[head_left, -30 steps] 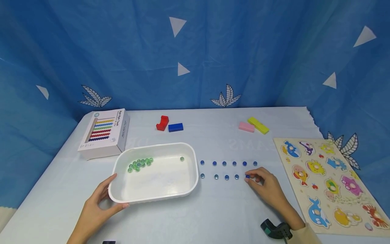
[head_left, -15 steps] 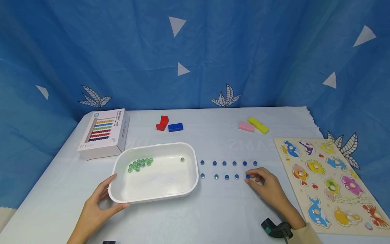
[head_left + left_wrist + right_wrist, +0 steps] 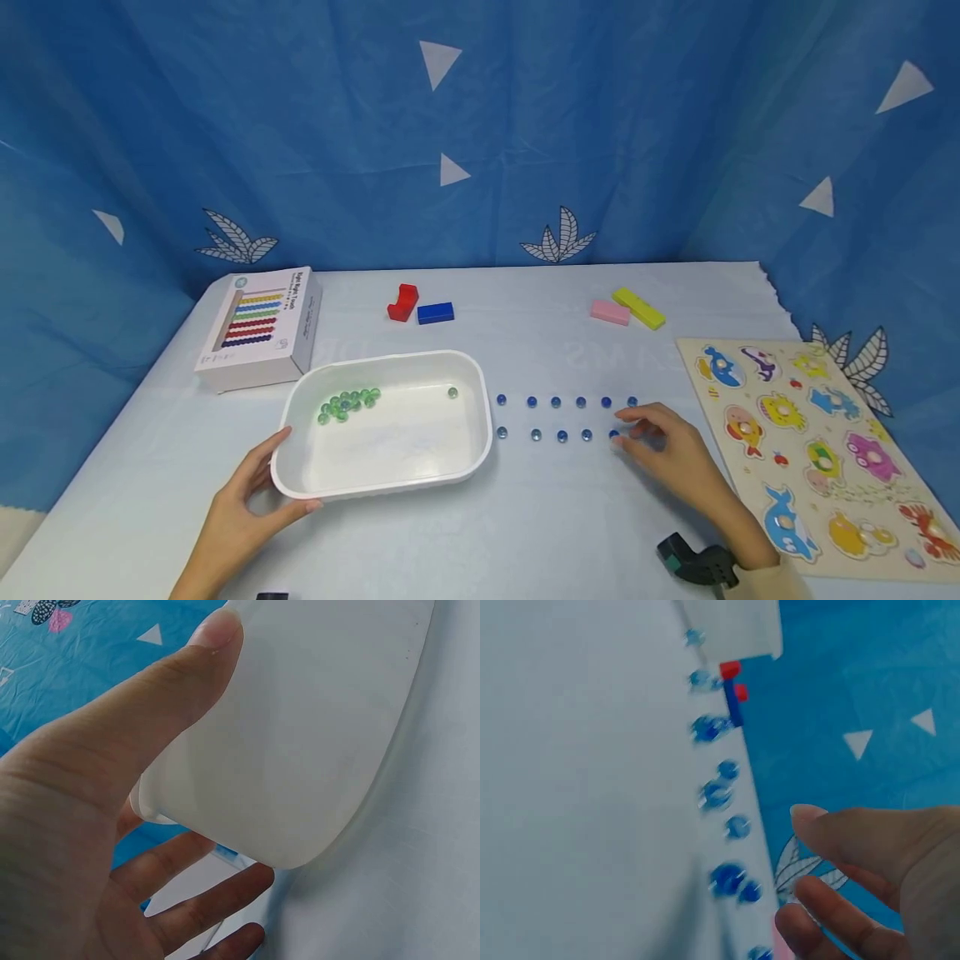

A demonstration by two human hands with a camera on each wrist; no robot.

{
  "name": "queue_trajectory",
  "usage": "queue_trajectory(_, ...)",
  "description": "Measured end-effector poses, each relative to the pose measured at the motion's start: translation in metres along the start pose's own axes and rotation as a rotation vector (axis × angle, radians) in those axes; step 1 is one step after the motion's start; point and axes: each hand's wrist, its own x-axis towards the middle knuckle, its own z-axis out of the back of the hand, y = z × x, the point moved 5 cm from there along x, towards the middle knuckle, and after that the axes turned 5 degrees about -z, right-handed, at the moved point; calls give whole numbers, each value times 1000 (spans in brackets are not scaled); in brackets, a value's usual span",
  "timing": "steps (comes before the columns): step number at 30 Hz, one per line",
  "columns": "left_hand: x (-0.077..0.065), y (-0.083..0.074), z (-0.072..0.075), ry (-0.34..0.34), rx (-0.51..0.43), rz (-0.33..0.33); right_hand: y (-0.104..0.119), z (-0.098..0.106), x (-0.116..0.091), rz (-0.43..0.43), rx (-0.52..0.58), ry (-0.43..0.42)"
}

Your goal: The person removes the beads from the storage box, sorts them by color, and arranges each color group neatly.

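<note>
We see the end blue marble (image 3: 613,434) of the near row on the right half of the white-covered table (image 3: 450,550), just beside the thumb tip of the right hand (image 3: 678,452); whether the two touch we cannot tell. That hand's thumb and index finger stand well apart, and we find nothing held between them. From this marble the near row (image 3: 562,436) of five runs left to the tray, and a far row (image 3: 556,402) of six lies parallel behind it.

At the rows' left end we have the white plastic tray (image 3: 397,446), gripped by the left hand (image 3: 238,523) at its near left corner, thumb along the near side and fingers around the end. Inside, we see clustered green marbles (image 3: 343,405) toward the far left corner and a lone green marble (image 3: 452,392) near the far right one.

Toward the table's far edge we have a red arch block (image 3: 402,302) beside a blue block (image 3: 436,313), and a pink block (image 3: 611,312) by a yellow-green block (image 3: 638,308). An abacus box (image 3: 258,329) lies near the far left corner, a sea-animal puzzle board (image 3: 832,425) along the right edge.
</note>
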Motion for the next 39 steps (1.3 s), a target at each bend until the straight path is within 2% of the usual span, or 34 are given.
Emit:
queue_trajectory(6, -1, -2, 0, -3, -8, -10, 26, 6, 10, 67, 17, 14)
queue_trajectory(11, -1, -1, 1, -5, -7, -12, 45, 5, 21, 64, 23, 52)
queue_trajectory(15, -4, 0, 4, -9, 0, -22, 72, -8, 35, 40, 114, 120)
queue_trajectory(18, -5, 1, 7, -15, -2, -39, 112, -31, 51, 36, 191, 213)
queue_trajectory(20, -5, 1, 6, -16, -6, -46, 143, -52, 62, 59, 202, 299)
queue_trajectory(23, -3, 1, 2, -12, -15, -49, 185, -88, 76, 151, 186, 425)
queue_trajectory(26, 1, 1, -2, 2, -9, -32, 216, -126, 85, 219, 148, 521)
queue_trajectory(28, 2, 1, -3, 9, -2, -24, 229, -150, 89, 216, 134, 561)
queue_trajectory(32, 3, 1, -3, 10, 7, -17, 241, -184, 97, 142, 147, 601)
queue_trajectory(39, 1, 1, 1, 11, 13, -15, 246, -216, 101, 5, 221, 614)
